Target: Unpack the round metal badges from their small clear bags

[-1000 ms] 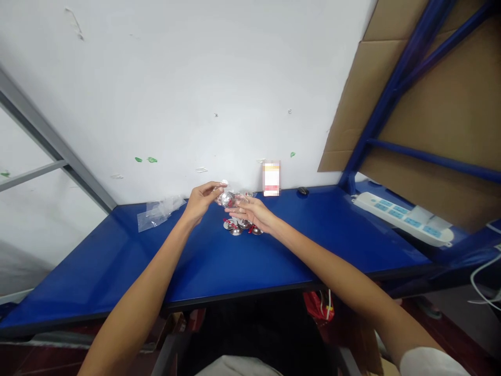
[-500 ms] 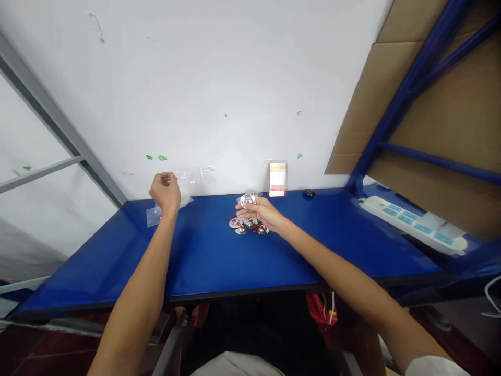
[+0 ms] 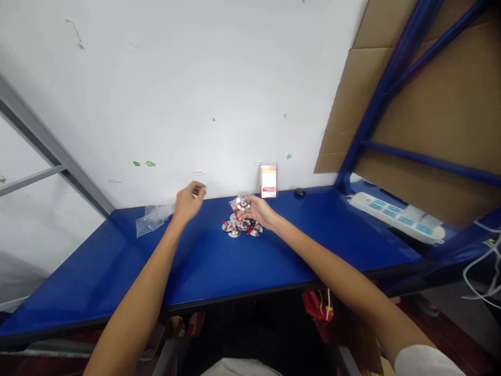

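Observation:
My right hand holds a shiny finger cymbal, a round domed metal disc with a red cord, pinched between thumb and fingers. Just below it, on the blue table, lies a pile of finger cymbals with red cords; my fingers hide part of the pile. To the left, my left hand hovers above the table near the wall, fingers loosely bent, with a gap at the thumb and nothing visible in it. A clear plastic bag lies flat on the table behind the left wrist.
A small box-like item with a blurred front stands against the white wall. Right of it sits a black computer mouse. A white power strip lies at the right, beside a blue metal frame and cardboard.
My left hand has let go of the clear plastic bag, which now lies on the table, and has moved right towards the pile. My right hand still holds the cymbal. The view has shifted slightly.

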The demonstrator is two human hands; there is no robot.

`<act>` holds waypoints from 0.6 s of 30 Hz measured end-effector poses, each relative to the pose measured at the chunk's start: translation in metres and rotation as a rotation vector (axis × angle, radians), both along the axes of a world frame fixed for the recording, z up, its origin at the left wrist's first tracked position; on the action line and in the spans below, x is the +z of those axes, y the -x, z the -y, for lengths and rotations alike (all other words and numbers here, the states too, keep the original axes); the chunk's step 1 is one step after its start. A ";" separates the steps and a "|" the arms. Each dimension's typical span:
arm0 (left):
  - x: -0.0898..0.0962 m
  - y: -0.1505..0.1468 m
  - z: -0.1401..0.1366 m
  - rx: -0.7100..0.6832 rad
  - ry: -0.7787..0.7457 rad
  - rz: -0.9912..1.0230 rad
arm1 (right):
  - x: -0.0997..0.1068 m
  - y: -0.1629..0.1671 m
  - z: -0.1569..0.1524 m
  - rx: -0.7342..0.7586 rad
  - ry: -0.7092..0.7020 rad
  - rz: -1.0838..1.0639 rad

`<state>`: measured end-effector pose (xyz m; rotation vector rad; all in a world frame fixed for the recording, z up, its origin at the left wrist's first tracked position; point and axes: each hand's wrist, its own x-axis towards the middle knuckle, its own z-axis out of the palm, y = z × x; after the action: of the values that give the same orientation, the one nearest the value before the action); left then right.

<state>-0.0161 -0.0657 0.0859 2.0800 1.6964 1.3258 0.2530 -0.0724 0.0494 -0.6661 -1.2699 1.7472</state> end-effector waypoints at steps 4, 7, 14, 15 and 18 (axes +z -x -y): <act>-0.028 -0.065 0.014 -0.397 0.279 0.221 | 0.002 -0.004 -0.006 -0.051 -0.092 0.088; -0.046 -0.090 0.020 -0.479 0.450 0.510 | 0.001 -0.009 -0.007 -0.218 -0.388 0.328; -0.052 -0.078 0.012 -0.599 0.567 0.754 | 0.000 -0.021 -0.005 -0.392 -0.879 0.753; -0.053 -0.075 0.010 -0.586 0.554 0.766 | -0.001 -0.020 -0.005 -0.382 -0.878 0.744; -0.054 -0.069 0.004 -0.501 0.527 0.798 | -0.003 -0.015 -0.007 -0.295 -0.886 0.660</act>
<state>0.0532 -0.0695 0.0317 1.2812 0.9491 1.1388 0.2678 -0.0651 0.0460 -0.8428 -2.0564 0.5845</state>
